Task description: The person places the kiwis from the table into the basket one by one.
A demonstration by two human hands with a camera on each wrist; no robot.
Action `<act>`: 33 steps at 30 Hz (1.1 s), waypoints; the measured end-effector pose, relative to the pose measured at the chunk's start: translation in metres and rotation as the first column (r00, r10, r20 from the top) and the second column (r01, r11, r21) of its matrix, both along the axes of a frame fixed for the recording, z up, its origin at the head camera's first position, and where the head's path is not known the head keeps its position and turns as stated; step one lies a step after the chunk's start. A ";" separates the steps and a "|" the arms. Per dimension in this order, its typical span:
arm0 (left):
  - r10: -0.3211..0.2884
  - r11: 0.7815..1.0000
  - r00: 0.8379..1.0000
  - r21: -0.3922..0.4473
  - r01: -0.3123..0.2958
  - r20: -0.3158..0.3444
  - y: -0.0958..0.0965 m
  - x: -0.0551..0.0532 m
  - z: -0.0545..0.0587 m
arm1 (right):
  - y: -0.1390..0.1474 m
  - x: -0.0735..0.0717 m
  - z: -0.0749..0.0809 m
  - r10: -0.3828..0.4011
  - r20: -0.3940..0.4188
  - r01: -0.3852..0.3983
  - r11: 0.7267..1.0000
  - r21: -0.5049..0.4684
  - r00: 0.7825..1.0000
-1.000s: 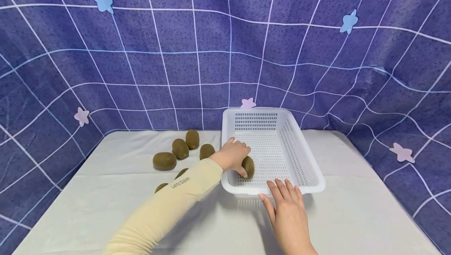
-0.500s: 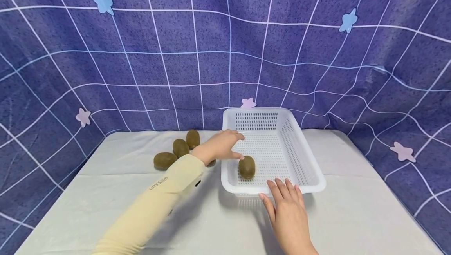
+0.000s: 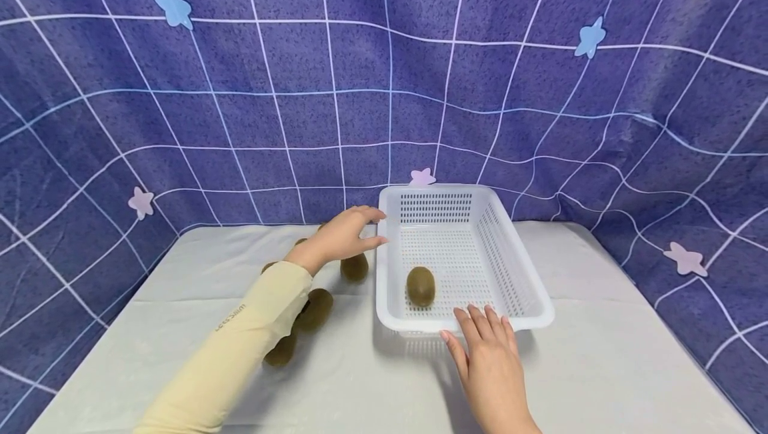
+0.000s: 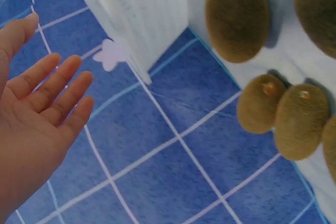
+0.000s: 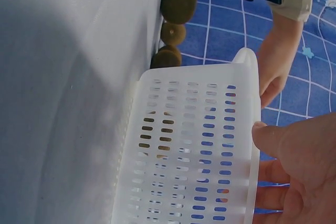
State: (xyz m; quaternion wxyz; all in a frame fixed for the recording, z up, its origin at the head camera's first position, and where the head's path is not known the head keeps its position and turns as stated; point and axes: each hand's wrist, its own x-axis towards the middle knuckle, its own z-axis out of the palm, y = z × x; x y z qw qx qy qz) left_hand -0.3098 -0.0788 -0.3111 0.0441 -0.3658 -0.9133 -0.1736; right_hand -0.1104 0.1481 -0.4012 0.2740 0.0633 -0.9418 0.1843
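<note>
One brown, oval, matte-skinned kiwi [image 3: 421,287] lies inside the white rectangular perforated plastic basket [image 3: 459,247], near its front left corner; more brown oval loose kiwis [image 3: 355,268] sit on the white cloth-covered counter [image 3: 606,334], left of the basket. Each should be light and fairly firm, not very slippery, prone to rolling, bruisable if squeezed; best held round its fat middle, thumb opposite fingers. My left hand [image 3: 343,232], in a pale yellow fabric sleeve [image 3: 222,341], is spread, thumb apart, palm bare, hanging above the loose ones beside the basket's left rim; can't tell if fingertips touch it. My right hand [image 3: 489,361] rests at the basket's near rim, straight fingers laid over it, thumb on the outer side.
</note>
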 end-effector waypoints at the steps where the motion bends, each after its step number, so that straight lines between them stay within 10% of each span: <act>1: 0.004 1.000 1.000 0.014 -0.004 -0.002 -0.003 -0.001 -0.001 | 0.000 0.000 0.000 0.001 0.004 -0.001 1.000 -0.002 1.000; 13: 0.064 0.994 0.991 0.080 -0.074 0.118 -0.033 -0.014 -0.021 | 0.001 0.002 0.002 0.000 0.005 0.000 1.000 0.006 1.000; 33: 0.081 0.994 0.965 -0.090 -0.060 0.251 -0.042 -0.032 -0.064 | 0.000 0.001 0.000 -0.005 0.002 0.005 1.000 -0.003 1.000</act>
